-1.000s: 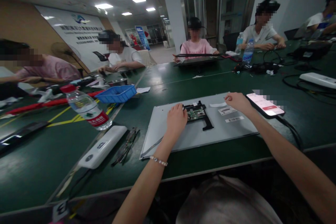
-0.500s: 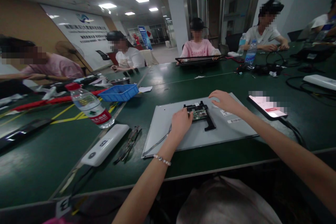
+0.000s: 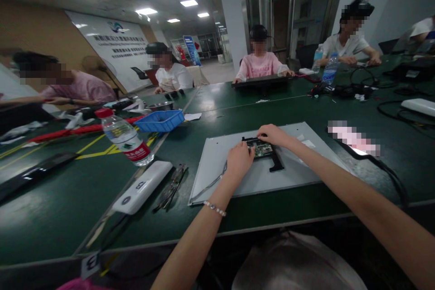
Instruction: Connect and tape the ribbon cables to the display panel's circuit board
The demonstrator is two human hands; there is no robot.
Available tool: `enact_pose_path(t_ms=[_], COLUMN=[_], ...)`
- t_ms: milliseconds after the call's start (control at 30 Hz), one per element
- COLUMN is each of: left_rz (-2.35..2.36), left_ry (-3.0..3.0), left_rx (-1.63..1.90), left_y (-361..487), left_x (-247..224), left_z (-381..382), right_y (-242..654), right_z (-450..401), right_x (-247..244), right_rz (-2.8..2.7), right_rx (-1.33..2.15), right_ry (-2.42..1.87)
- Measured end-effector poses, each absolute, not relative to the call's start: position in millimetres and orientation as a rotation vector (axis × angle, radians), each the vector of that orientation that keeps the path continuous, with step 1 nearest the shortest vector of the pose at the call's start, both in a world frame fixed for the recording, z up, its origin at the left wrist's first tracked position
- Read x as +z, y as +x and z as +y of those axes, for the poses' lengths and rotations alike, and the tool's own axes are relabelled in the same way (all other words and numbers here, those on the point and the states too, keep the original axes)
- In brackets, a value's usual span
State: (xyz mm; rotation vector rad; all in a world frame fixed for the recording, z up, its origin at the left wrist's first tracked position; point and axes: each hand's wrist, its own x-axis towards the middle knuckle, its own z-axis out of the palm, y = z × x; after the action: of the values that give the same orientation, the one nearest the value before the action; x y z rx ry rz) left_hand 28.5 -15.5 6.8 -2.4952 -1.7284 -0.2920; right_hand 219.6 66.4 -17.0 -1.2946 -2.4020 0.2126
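Note:
A flat grey display panel [image 3: 217,163] lies on the green table before me. On it rests a black plastic bracket [image 3: 277,161] framing a green circuit board [image 3: 262,148]. My left hand [image 3: 239,157] is closed on the left edge of the bracket and board, fingers curled over it. My right hand [image 3: 273,135] reaches in from the right, its fingers closed at the bracket's far edge. A thin cable [image 3: 210,184] runs from under my left hand across the panel to its near left corner.
Left of the panel are folded glasses [image 3: 171,188], a white power bank [image 3: 142,188], a water bottle [image 3: 127,138] and a blue tray [image 3: 159,121]. A lit phone [image 3: 353,138] with a cable lies at right. Several people sit around the table.
My right hand has moved left and down from above the panel onto the far edge of the bracket. My left hand stays on the left edge. The view has shifted slightly.

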Motion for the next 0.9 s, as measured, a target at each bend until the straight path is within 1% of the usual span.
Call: enact_pose_path(t_ms=[167,367,467,600,900], left_rz=[-1.728,-1.694,-1.698,-1.700,-1.705], left_ry=[-2.493,-2.491,-2.503,-2.502,-2.519], left_rx=[-0.292,-0.316,-0.313,-0.313,-0.293], left_y=[29,28,27,26,24], left_x=[7,7,8,7,7], left_z=[-15,-15,-15,-13,-8], right_y=[222,255,273,286,304], right_z=[59,50,52,56,62], right_x=[-10,-1,-8,-12,-20], right_rz=[-2.304,-2.193,-2.264,-2.341,-2.159], right_rx=[0.153,-0.059,0.018,0.199,0.257], right_ry=[-1.352,-1.543,-1.607,-1.491,-1.432])
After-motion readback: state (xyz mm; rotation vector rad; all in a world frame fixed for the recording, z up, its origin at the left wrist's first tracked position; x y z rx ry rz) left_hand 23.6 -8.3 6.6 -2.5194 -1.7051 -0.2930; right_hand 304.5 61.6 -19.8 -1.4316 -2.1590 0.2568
